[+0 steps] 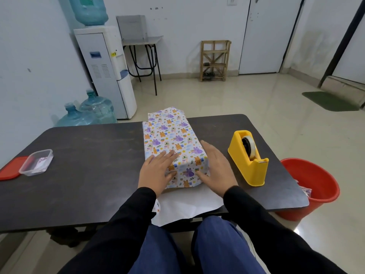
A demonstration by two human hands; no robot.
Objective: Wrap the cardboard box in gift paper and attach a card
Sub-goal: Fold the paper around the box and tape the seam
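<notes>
Head view, left grip spread flat on wrapped box, right grip spread flat against its side

Far left of me stands a water dispenser, two blue bottles beside it; a red bucket sits right of my tabletop.

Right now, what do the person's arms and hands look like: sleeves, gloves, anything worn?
Both arms are covered by long black sleeves that end at the wrists. The left sleeve and the right sleeve are plain, with no markings showing. The left hand and the right hand are bare: no gloves, and no ring, watch or bracelet shows.
</notes>
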